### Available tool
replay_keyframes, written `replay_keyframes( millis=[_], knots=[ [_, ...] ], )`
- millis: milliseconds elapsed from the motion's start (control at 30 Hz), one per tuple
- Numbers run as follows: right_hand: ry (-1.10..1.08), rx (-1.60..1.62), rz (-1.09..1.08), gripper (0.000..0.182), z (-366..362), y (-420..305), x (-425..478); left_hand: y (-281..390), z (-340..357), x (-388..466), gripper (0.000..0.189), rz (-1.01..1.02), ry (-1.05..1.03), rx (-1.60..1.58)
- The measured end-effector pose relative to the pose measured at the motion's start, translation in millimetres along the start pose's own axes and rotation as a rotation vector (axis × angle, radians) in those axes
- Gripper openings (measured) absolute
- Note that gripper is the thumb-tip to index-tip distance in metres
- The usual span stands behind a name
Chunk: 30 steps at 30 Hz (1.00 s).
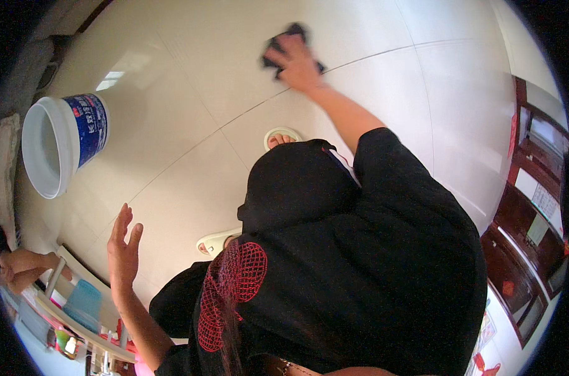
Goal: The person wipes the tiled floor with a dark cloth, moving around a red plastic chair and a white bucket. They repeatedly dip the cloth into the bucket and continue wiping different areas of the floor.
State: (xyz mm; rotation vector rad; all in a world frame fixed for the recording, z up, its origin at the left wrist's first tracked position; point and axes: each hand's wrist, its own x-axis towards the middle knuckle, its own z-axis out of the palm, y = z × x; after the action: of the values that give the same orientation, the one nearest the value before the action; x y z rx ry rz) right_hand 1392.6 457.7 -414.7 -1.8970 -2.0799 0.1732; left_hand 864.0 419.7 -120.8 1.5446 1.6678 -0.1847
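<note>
A dark cloth (271, 52) lies bunched against the pale tiled floor (186, 136), pressed under my right hand (295, 63). Both cloth and hand are blurred. My left hand (123, 249) is raised over the floor at the left, fingers apart, with nothing in it. Up and left of that hand stands a white plastic bucket (54, 145) with a blue printed label; the part of its inside that shows holds no visible object. My feet, in pale slippers (218, 238), are partly hidden by my black clothing.
A dark wooden cabinet (512, 221) with papers on it runs along the right. At lower left are a pale-framed rack (73, 308) and a blue plastic basket (83, 303), with another person's bare limb (28, 268) beside them. Grey fabric (2, 160) lines the left edge.
</note>
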Motion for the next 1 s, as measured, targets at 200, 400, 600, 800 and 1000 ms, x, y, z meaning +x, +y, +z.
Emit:
replay_keyframes(
  millis=[200,400,600,800,1000],
  knots=[
    [-0.305,-0.490,1.143,0.078,-83.2,172.5,-236.6,-14.4,33.0,10.8,0.058,-0.065,-0.056,0.046],
    [-0.126,-0.074,2.044,0.062,-117.4,76.5,-349.8,10.5,36.8,11.7,0.059,-0.088,-0.135,0.045],
    [0.124,-0.220,1.441,0.050,-80.9,130.5,-106.9,13.4,25.3,-4.7,0.058,-0.040,0.025,0.078],
    [-0.028,0.020,0.281,0.061,2.9,14.3,133.0,24.0,19.7,-5.4,0.057,0.005,0.100,0.067],
    [-0.606,1.527,0.466,0.039,1.8,-168.1,177.4,33.6,17.2,19.0,0.054,0.054,0.113,-0.299]
  ],
)
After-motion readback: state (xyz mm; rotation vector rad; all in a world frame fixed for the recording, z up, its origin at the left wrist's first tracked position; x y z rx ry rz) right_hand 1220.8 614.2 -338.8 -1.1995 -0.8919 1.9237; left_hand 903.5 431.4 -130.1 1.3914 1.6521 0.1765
